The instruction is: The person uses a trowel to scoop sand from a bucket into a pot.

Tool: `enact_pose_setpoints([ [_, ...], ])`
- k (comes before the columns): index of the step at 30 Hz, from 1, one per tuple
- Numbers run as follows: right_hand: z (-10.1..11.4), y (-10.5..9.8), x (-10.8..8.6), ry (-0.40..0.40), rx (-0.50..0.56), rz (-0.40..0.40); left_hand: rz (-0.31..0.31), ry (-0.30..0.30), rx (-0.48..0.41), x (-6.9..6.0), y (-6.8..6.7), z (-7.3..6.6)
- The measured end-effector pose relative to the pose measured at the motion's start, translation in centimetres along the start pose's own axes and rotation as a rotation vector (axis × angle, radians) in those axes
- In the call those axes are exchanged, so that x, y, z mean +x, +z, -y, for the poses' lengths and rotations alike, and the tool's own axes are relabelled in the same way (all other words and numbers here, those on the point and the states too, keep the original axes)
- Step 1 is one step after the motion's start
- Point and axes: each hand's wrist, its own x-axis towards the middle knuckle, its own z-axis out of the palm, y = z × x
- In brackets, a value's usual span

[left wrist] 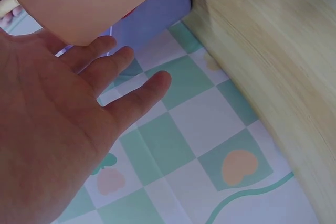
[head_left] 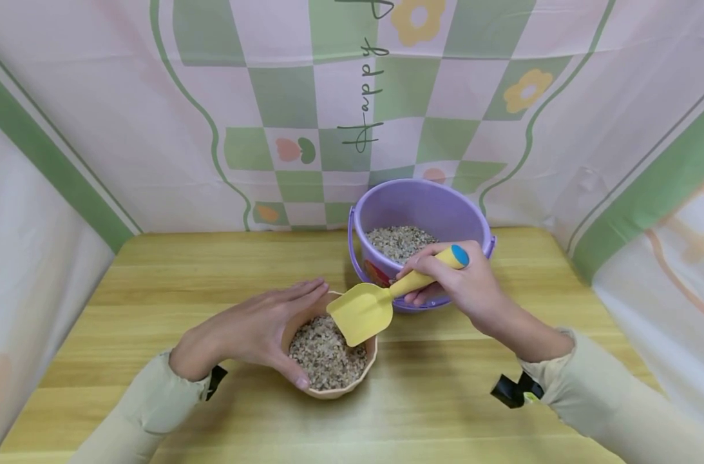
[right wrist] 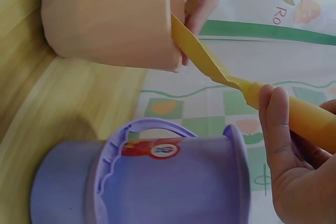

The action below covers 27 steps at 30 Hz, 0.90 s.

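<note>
My right hand (head_left: 467, 283) grips the yellow handle of a toy shovel (head_left: 360, 312) with a blue end cap. Its blade slants down over the rim of a peach, many-sided pot (head_left: 369, 370); the right wrist view shows the blade tip just inside the rim. Fine mixed gravel (head_left: 328, 357) fills much of the pot. Around the pot's left side, my left hand (head_left: 253, 328) rests with fingers extended and thumb at the near rim. In the left wrist view, the fingers (left wrist: 134, 98) look spread and fairly straight beside the pot wall (left wrist: 89, 3).
A purple bucket (head_left: 427, 200) with more gravel (head_left: 400, 241) inside stands behind and right of the pot, its handle (head_left: 354, 248) hanging down. Both stand on a wooden table (head_left: 212, 264). Printed checkered cloth (head_left: 288, 96) rises behind the table's far edge.
</note>
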Motion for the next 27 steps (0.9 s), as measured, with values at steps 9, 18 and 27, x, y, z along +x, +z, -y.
enact_pose_setpoints([
  [9,1.3,-1.5,0.3,-0.120,0.130,-0.012,0.007,-0.019,-0.015,0.0,0.0,-0.1],
  [18,2.3,-4.0,0.9,-0.166,0.261,-0.089,0.004,-0.010,-0.045,0.0,-0.1,-0.2],
  [27,2.4,-6.7,2.0,-0.173,0.362,-0.162,0.005,-0.013,-0.042,0.0,-0.1,-0.2],
])
